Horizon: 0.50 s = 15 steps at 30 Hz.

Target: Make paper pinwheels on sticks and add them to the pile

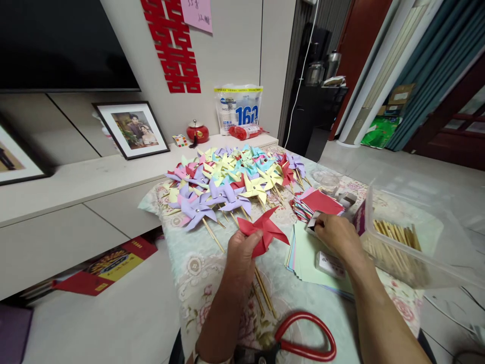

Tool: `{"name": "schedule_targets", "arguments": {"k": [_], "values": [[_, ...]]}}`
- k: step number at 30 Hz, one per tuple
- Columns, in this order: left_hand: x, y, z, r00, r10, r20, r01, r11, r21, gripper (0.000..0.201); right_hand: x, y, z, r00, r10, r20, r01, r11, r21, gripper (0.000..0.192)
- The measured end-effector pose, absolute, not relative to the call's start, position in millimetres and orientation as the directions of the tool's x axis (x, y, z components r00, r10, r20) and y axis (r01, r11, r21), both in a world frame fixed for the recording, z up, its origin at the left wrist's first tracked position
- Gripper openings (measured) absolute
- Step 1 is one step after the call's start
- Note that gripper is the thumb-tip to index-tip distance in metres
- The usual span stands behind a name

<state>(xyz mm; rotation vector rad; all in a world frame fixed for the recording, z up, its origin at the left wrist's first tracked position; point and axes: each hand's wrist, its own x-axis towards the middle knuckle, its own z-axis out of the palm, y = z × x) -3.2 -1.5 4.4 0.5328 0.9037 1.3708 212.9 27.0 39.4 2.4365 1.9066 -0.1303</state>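
Red pinwheel (264, 231), folded from stiff paper into pointed blades, sits pinched in the left hand (239, 253), fingers closed on its lower blade, just above the near middle of the counter (197, 263); whether it has a stick is hidden behind the hand. The right hand (336, 233) reaches to a small box (313, 222) beside it, fingertips curled at its edge; what they pinch, if anything, is too small to make out, so I cannot tell whether the hand grips something. Another small white box (329, 264) lies under that wrist, partly covered. A clear plastic tub (401, 242) at the right holds thin wooden sticks (394, 233), its near wall blurring them and its far side cut off by glare. A stack of pale green and mixed paper sheets (303, 253) lies flat under the right hand, next to a fanned pile of red squares (322, 202). Further back a heap of finished pinwheels (231, 179) in purple, yellow, pink and blue spreads over the flowered cloth, sticks poking out below. Loose sticks (263, 293) lie by the left wrist. Red-handled scissors (303, 344) show only a loop at the bottom edge, blades out of sight.
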Motion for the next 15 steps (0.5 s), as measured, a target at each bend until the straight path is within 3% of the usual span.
{"name": "schedule_targets", "arguments": {"k": [5,9,11,15], "values": [[-3,-1,1,-0.053,0.97,-0.236,-0.598,0.159,0.786,0.023,212,26,38,0.266,0.962,-0.058,0.963,-0.268,-0.015,0.036],[-5,-1,0,-0.033,0.97,-0.242,-0.594,0.176,0.785,0.021,213,25,38,0.301,0.949,0.097,0.953,-0.296,-0.057,0.031],[-5,-1,1,-0.021,0.968,-0.249,-0.595,0.188,0.781,0.021,211,24,38,0.3,0.936,0.187,0.947,-0.267,-0.181,0.022],[-4,-1,1,-0.043,0.962,-0.27,-0.604,0.19,0.774,0.022,203,22,34,0.208,0.966,0.156,0.765,-0.061,-0.642,0.011]]}}
